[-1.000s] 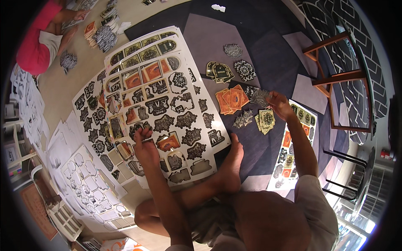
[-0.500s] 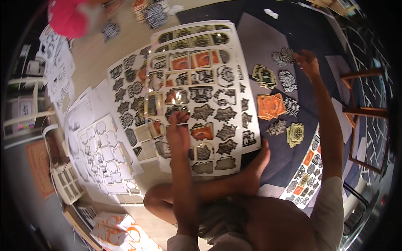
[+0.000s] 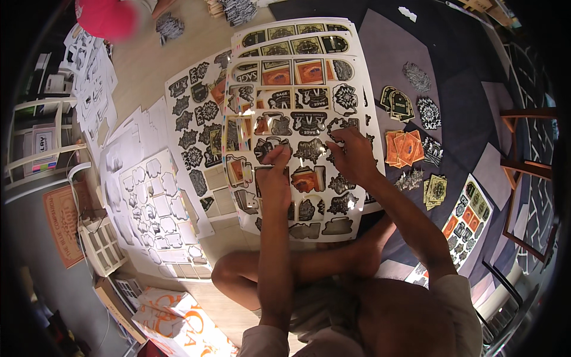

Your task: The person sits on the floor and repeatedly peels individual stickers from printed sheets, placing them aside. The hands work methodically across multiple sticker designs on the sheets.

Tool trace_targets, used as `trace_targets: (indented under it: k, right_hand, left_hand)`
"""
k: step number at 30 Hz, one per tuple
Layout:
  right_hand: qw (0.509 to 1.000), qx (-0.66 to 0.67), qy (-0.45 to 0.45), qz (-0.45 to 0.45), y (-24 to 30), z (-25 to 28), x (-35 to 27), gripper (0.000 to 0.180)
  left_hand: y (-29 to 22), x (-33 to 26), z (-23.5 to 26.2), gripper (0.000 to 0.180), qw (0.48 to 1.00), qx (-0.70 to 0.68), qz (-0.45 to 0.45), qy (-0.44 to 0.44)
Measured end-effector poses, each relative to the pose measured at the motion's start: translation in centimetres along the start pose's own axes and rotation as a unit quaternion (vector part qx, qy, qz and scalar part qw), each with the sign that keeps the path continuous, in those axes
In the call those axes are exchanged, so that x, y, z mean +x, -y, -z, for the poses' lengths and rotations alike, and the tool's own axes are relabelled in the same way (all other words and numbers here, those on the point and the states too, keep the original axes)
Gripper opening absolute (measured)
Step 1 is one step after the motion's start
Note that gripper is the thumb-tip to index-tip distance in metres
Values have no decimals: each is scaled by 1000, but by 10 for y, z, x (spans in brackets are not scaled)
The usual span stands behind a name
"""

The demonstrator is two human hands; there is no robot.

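Note:
A stack of white sticker sheets (image 3: pixel 244 101), printed with black, orange and gold die-cut shapes, lies on the floor before my crossed legs. My left hand (image 3: pixel 275 169) is over its middle, thumb and fingers pinched at the edge of a black-and-white sticker (image 3: pixel 267 147). To its right, my right hand (image 3: pixel 355 157) hovers low over the sheet with curved fingers apart and nothing visible in them. Between the hands is a dark jagged-edged sticker (image 3: pixel 310 150). An orange rectangular sticker (image 3: pixel 306 179) sits just below it.
Sorted piles lie on the dark mat at right: orange cards (image 3: pixel 403 149), dark arched stickers (image 3: pixel 396 102), yellow-green pieces (image 3: pixel 435 191) and black-and-white ones (image 3: pixel 428 113). Spent white backing sheets (image 3: pixel 148 202) spread at left. A wooden chair frame (image 3: pixel 526 169) stands far right. A person in red (image 3: pixel 107 18) is at the upper left.
My right hand has come from the far piles on the mat back to the sheet, beside my left. My left hand stays over the same part of the sheet. The view has shifted slightly.

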State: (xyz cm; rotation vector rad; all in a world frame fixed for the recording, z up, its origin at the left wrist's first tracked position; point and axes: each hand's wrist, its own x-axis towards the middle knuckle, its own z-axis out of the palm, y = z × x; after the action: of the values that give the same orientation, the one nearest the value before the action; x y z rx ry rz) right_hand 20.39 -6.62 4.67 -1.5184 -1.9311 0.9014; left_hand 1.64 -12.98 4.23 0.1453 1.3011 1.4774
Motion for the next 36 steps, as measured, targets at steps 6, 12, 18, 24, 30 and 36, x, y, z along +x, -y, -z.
trace_targets:
  k: [6, 12, 18, 24, 30, 36]
  right_hand:
    - [999, -32, 25, 5, -2, -3, 3, 21]
    - [995, -67, 14, 74, 2, -4, 5, 21]
    - [999, 27, 15, 18, 11, -1, 10, 29]
    - [986, 135, 82, -52, 19, 3, 17, 36]
    - [960, 181, 191, -96, 22, 9, 24, 43]
    - [952, 201, 207, -101, 27, 11, 28, 47]
  left_hand:
    - [1, -4, -4, 37, 994, 104, 38, -21]
    - [1, -3, -3, 48, 993, 92, 66, -15]
    - [5, 4, 14, 42, 994, 81, 68, 18]
    - [7, 6, 20, 35, 996, 16, 89, 10]
    - [3, 3, 25, 30, 994, 35, 108, 6]
    - [-2, 1, 18, 24, 994, 35, 88, 53]
